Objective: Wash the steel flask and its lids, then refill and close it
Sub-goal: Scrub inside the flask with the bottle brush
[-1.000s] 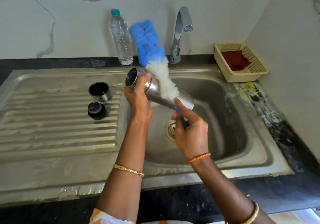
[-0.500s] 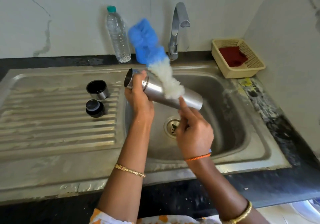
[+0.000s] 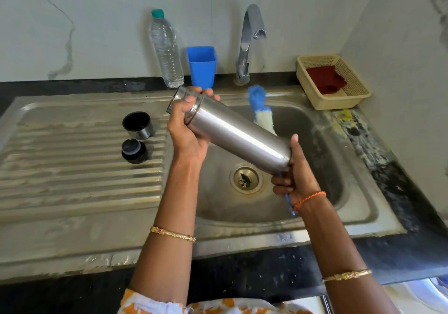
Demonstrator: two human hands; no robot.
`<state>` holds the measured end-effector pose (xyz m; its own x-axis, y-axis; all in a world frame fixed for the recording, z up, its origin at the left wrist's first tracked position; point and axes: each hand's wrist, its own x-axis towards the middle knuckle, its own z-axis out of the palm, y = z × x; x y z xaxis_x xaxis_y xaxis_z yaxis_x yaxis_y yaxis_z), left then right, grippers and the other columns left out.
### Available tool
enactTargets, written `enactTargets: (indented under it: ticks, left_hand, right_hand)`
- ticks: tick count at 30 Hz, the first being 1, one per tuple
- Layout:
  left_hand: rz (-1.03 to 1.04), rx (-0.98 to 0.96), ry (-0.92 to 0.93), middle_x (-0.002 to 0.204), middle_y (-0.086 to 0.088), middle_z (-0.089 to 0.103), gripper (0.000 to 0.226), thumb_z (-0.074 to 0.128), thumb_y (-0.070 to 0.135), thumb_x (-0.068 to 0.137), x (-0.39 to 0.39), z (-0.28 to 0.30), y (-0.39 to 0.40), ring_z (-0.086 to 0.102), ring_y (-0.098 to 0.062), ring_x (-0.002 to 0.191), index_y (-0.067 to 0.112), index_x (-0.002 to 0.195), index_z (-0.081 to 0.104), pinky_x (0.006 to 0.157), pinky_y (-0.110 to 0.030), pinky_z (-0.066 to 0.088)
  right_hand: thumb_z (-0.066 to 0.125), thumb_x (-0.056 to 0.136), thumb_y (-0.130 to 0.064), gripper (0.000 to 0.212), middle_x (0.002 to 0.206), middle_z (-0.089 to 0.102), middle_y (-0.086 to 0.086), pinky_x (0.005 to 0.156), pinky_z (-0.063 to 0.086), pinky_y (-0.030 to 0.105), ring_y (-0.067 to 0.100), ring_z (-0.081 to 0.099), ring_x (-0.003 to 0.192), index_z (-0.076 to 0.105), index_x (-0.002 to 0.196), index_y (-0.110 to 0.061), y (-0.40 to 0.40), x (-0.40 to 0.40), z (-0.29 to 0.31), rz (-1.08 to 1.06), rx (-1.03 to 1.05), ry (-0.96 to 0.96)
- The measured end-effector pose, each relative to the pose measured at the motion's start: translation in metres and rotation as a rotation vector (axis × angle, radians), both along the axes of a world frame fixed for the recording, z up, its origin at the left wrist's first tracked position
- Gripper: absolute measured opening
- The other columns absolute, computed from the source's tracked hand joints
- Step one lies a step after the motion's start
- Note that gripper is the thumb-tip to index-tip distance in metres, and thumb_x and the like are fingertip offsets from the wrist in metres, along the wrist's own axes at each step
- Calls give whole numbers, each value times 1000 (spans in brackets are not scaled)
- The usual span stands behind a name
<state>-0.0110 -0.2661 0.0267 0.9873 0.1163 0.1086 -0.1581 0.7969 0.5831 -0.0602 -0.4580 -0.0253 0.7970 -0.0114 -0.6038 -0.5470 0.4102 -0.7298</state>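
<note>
The steel flask (image 3: 232,132) lies tilted over the sink basin, its open mouth up and to the left. My left hand (image 3: 189,124) grips it round the neck. My right hand (image 3: 294,175) holds the blue handle of a bottle brush (image 3: 261,115) at the flask's base. The brush's blue and white foamy head sticks out behind the flask. Two lids stand on the draining board: a steel cup lid (image 3: 137,125) and a black stopper (image 3: 134,150).
The sink (image 3: 358,207) has a drain (image 3: 246,180) below the flask. A tap (image 3: 249,39) rises behind it. A plastic water bottle (image 3: 166,52) and a blue cup (image 3: 201,66) stand at the back. A beige basket (image 3: 354,95) with a red cloth sits right.
The brush has dropped from in front of the flask to behind it. The flask has been lifted closer to the camera, and the blue cup is now uncovered.
</note>
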Motion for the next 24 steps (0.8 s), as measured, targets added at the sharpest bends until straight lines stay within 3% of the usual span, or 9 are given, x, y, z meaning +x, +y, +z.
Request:
enactTargets:
  ticks: [5,7,9,11,14,18,20,22,24]
  left_hand:
    - [-11,14,91,84,-9,69,21,65,24,72,3,4,5,64,-23,84,8,85,64,75,-32,53]
    - [13,127,362,82,-7,70,19,67,31,82,2,5,5,66,-20,81,13,87,66,73,-35,54]
    - [51,117,648,87,-7,69,33,71,36,79,3,5,4,66,-22,86,15,103,64,75,-41,55]
    - [71,50,741,86,-7,67,37,74,35,73,3,5,2,64,-23,86,15,103,63,80,-45,56]
    - [161,68,716,68,-2,60,18,74,29,70,7,3,-1,60,-19,68,17,74,61,63,-29,54]
    - [236,53,569,64,0,60,9,68,18,76,10,0,3,60,-16,60,16,71,61,56,-25,49]
    - [244,51,498,65,-1,61,10,65,16,78,9,-2,4,60,-15,59,16,68,63,56,-25,49]
    - [266,59,425,65,-2,62,12,65,15,73,7,-6,1,60,-14,59,17,61,66,55,-24,48]
    - [293,104,370,69,-3,64,8,68,18,58,6,-7,-4,61,-14,60,14,65,67,54,-23,48]
  right_hand:
    - [56,83,-52,33,59,38,1,36,12,10,3,22,33,53,82,-19,-5,-3,15,31,16,-100]
    - [63,80,-44,28,60,37,-1,34,14,10,3,23,35,58,88,-18,-6,-1,18,-21,-9,-178]
    - [70,77,-34,29,61,42,-4,33,19,12,3,26,37,62,100,-18,-7,2,18,-76,-68,-252]
    - [70,80,-23,30,63,51,-7,34,23,13,4,30,39,63,110,-19,-9,3,18,-111,-133,-289]
    - [63,87,-22,22,73,63,-6,35,24,14,6,33,41,65,108,-18,-14,-2,14,-121,-268,-272]
    - [52,95,-21,19,78,70,-2,37,29,15,7,34,42,65,108,-16,-20,-15,4,-204,-517,-188]
    - [53,95,-15,21,72,68,-6,50,36,14,0,47,44,65,111,-12,-15,-19,1,-203,-632,-225]
    - [56,93,-14,24,77,71,-6,65,42,15,3,63,70,67,114,-15,-5,-25,5,-156,-844,-262]
    - [57,91,-19,27,94,73,1,76,45,21,20,65,94,67,116,-25,12,-35,13,-81,-1112,-273]
